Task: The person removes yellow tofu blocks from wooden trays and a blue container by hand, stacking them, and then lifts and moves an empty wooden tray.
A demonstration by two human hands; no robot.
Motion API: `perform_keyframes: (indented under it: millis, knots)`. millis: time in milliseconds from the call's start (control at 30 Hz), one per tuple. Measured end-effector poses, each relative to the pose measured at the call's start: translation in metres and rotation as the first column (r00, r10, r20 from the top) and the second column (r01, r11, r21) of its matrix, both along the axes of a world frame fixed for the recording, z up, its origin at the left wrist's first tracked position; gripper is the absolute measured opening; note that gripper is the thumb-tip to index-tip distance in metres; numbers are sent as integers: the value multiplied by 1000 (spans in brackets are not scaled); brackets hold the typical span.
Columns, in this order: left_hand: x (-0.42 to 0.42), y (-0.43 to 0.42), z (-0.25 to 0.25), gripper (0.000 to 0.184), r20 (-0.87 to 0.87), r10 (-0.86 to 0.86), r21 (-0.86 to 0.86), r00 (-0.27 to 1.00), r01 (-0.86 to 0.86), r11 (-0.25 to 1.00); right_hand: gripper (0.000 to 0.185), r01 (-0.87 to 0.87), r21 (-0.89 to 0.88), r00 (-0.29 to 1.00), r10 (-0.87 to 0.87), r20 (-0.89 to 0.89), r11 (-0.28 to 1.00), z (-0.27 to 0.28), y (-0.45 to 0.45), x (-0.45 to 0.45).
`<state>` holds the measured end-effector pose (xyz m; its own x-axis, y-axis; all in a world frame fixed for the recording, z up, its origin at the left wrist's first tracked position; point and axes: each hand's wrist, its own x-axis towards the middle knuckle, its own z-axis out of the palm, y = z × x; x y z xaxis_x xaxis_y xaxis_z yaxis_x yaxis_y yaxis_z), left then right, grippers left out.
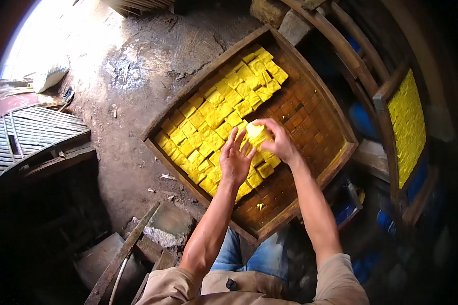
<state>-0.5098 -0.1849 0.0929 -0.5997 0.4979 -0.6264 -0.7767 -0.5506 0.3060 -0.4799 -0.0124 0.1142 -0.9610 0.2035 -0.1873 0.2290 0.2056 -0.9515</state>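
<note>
A wooden-framed tray (336, 124) with a woven base fills the middle of the head view. Rows of square yellow tofu blocks (203, 119) cover its left part, packed close together. My right hand (279, 141) is curled around the far and right sides of a blurred yellow tofu block (257, 134), held over the edge of the rows. On the block's left side is my left hand (235, 156), open, its fingers stretched out and apart. Whether the left fingertips touch the block, I cannot tell.
A frame with a yellow slab (408, 127) leans at the right, beside bamboo rails (336, 40). Stone blocks (168, 223) and a wooden plank (124, 251) lie at lower left. A slatted bamboo panel (35, 134) is at far left. Yellow crumbs (260, 206) dot the tray base.
</note>
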Motion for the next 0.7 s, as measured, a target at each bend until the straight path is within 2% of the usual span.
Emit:
perform_keyframes:
  millis: [33,100,133,167,200,300,333,367,433,467,500,567,600,633,700]
  knots:
    - [4,1,2,58,50,-15,108,999,10,994,54,-33,-107,998,39,53,994,25,-4,15]
    - [10,0,14,52,143,-85,289,986,41,956,52,137,-194,987,-118,108,971,25,-7,48]
    - [17,-9,-4,43,169,-121,299,978,66,952,48,259,-4,954,-256,155,966,-1,-10,69]
    - [21,-16,-10,42,194,-108,373,975,29,927,45,361,188,904,-392,172,914,-36,-18,89]
    - [25,-23,-15,41,220,-98,441,970,-9,898,40,317,522,915,-400,51,792,-53,-33,102]
    - [33,-40,-2,52,307,-53,526,950,-123,841,36,359,629,904,-425,-50,689,-73,-78,117]
    - [35,-45,2,52,313,-32,510,949,-139,849,26,447,611,867,-484,-117,653,-74,-86,115]
    - [35,-49,7,53,317,-12,494,948,-154,856,23,475,556,854,-509,-107,682,-71,-86,116]
    - [37,-61,13,49,303,8,463,953,-154,873,20,529,440,830,-551,-88,726,-49,-81,108]
    - [37,-67,16,48,284,9,451,959,-142,881,23,590,422,797,-581,-165,688,-41,-77,103]
    - [36,-71,17,47,266,12,437,964,-131,890,23,575,421,814,-544,-204,702,-38,-70,100]
    - [38,-76,18,43,264,17,471,964,-145,870,26,548,248,834,-545,-85,799,-48,-65,87]
    - [39,-76,21,42,266,24,473,964,-152,868,28,509,255,854,-520,-25,823,-48,-63,76]
    - [39,-76,22,42,263,32,477,964,-159,864,30,448,406,882,-468,-55,797,-45,-61,68]
    - [40,-80,24,42,238,0,421,971,-103,901,33,398,770,871,-468,-147,499,-34,-68,53]
